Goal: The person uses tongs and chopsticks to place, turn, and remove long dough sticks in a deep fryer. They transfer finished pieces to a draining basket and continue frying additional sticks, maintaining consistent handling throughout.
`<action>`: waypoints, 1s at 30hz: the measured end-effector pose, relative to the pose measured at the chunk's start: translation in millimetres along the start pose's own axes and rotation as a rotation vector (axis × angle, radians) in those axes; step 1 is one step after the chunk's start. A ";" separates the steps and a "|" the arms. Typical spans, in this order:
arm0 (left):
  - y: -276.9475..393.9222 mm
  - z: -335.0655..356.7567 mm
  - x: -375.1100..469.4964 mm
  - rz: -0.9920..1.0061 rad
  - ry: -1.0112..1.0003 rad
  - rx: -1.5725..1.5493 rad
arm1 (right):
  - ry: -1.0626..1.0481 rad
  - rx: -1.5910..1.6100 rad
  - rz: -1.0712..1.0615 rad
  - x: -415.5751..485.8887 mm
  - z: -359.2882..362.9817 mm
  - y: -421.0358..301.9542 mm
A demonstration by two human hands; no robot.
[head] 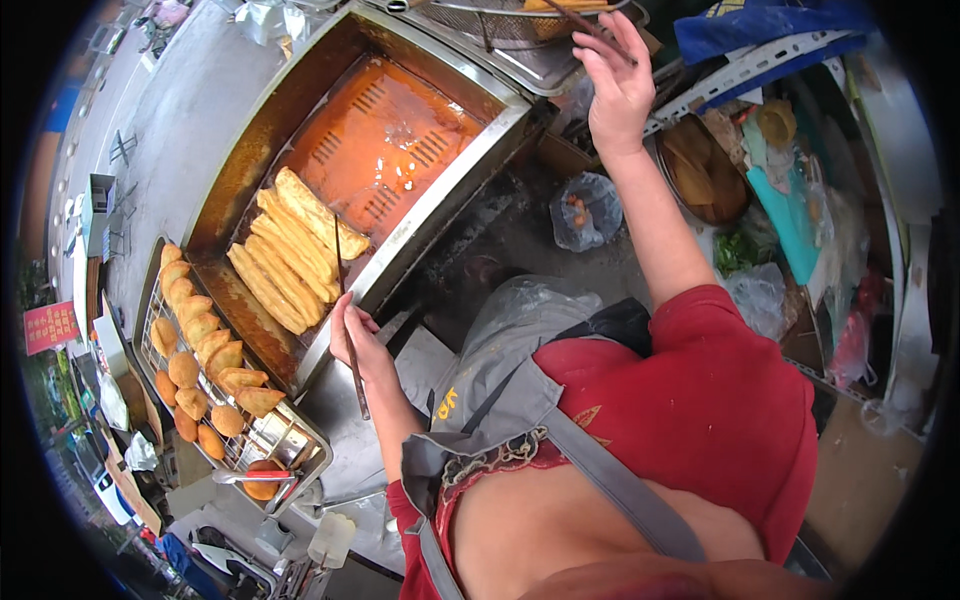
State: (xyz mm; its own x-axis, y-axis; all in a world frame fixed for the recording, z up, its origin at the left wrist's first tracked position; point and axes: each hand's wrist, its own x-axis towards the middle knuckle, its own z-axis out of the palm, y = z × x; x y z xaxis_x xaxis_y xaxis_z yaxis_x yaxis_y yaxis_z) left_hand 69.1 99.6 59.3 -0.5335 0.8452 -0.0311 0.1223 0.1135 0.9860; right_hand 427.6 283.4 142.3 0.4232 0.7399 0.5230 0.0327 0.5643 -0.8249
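Observation:
My left hand (360,337) grips a long dark chopstick (350,352) at the near rim of a metal deep fryer (450,196). The chopstick's tip reaches over several golden fried dough sticks (281,277), grouped at the left end of the orange-brown oil (394,124). Whether the tip touches them I cannot tell. Raised beyond the fryer's right corner, my right hand (621,94) holds another dark chopstick (592,30) between thumb and fingers. That stick's far end runs out of the picture, over a wire mesh basket (480,21) holding more fried dough sticks (566,4).
Left of the fryer, a wire rack tray (324,450) bears several fried turnovers (214,341) and round balls (184,369). Red-handled tongs (259,476) lie across its near end. A clear plastic bag (589,225) sits below, beside a cluttered shelf (780,217) at right.

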 end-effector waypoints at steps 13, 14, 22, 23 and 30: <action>-1.0 1.9 2.0 0.020 0.008 0.048 | 0.330 0.020 1.288 -76.6 -41.4 167.0; -0.9 1.6 2.1 0.017 0.007 0.047 | 0.326 0.068 1.283 -76.1 -42.1 176.9; 1.9 2.6 0.6 0.009 0.017 0.055 | 0.261 0.007 1.270 -73.0 -50.7 216.2; 2.1 2.8 0.8 0.009 0.018 0.058 | 0.266 0.023 1.282 -71.5 -51.7 219.8; 0.1 2.2 0.7 0.009 0.028 0.046 | 0.361 0.153 1.122 -68.0 -61.4 233.3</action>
State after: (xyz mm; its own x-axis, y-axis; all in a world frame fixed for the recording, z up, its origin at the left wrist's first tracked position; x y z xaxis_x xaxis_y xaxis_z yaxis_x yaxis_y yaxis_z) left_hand 70.5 101.4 59.0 -0.5551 0.8316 -0.0167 0.1654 0.1300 0.9776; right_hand 462.0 342.3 -98.9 0.3778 0.7162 -0.5868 -0.6173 -0.2775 -0.7361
